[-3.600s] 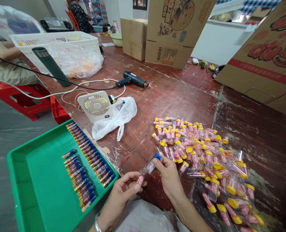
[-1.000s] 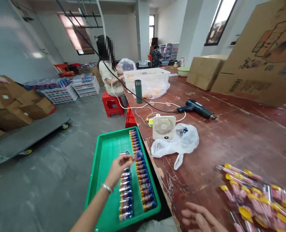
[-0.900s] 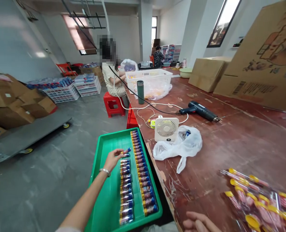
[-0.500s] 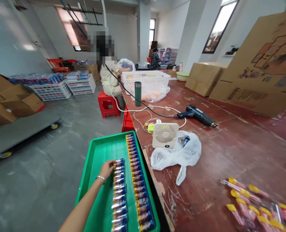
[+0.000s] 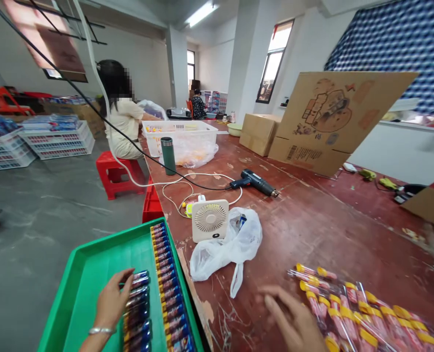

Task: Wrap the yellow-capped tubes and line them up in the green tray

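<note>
My left hand point(image 5: 113, 299), with a bangle on its wrist, is over the green tray point(image 5: 88, 269). Its thumb and forefinger are closed on the yellow end of the top wrapped candy tube point(image 5: 140, 277) in the shorter row. Alongside the tray's right wall runs a longer row of similar blue-and-yellow tubes point(image 5: 169, 278). Above the table's near part is my right hand point(image 5: 292, 315), slightly blurred, fingers apart with nothing visible in them. To its right lies a pile of clear, yellow-capped tubes with pink contents point(image 5: 343, 310).
On the red-brown table point(image 5: 305, 220) are a small fan point(image 5: 210, 220), a white plastic bag point(image 5: 244, 244), a heat gun point(image 5: 255, 182) with cables, a green flask point(image 5: 168, 155), a white basket point(image 5: 180, 134) and cardboard boxes point(image 5: 323, 122). A co-worker point(image 5: 123, 120) sits on a red stool point(image 5: 117, 171).
The view has swung right, so the tray and table items sit further left. My right hand has come into view beside the tube pile. My left hand stays at the shorter row's top.
</note>
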Available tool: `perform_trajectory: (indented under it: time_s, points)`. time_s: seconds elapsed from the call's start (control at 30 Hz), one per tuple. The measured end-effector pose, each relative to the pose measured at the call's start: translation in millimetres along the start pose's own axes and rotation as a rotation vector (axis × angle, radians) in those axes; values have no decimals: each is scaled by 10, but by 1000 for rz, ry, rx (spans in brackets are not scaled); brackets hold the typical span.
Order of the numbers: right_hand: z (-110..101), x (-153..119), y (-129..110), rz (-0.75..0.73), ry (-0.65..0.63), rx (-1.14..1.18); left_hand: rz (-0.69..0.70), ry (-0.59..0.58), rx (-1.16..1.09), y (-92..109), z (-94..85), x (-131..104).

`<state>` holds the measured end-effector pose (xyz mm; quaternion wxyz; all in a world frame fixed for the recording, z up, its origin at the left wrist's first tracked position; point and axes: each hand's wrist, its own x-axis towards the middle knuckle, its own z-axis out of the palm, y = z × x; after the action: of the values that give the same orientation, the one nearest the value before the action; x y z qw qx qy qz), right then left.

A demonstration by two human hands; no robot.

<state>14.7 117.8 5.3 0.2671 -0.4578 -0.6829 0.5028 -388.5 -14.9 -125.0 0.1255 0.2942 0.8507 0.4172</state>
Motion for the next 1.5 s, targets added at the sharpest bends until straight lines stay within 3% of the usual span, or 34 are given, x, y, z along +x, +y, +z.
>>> perform_trajectory:
  time_s: [0.1,0.17,0.23,0.33,0.43,0.57,0.7,1.07,1.5]
  points:
    - [-105,727,-428,-315,26,-394,251,-11,-168,732,224,-296]
    - [-48,1217,-586,-347,-38,-788,413,-100,-314,1278,420,-516]
    - [31,1575,-629,-329,-78,-922,542,-224,-414,1749,643,-677]
    - [49,1793,-549,-288,-118,-1051,684,-326,-431,2225,1019,-724]
    - [-80,1769,-410,-236,-110,-1151,711,-331,-328,2487,1415,-580]
    - [-281,1734,-263,-140,-50,-1220,647,-334,-234,2691,1860,-347]
    - [-370,1833,-162,-76,-12,-1223,595,-335,-110,2789,2081,-238]
    - [-491,1976,-60,-100,53,-1061,554,-333,106,2819,2132,-228]
    - [-483,1938,-23,-163,-15,-1004,550,-300,26,2854,2214,-155]
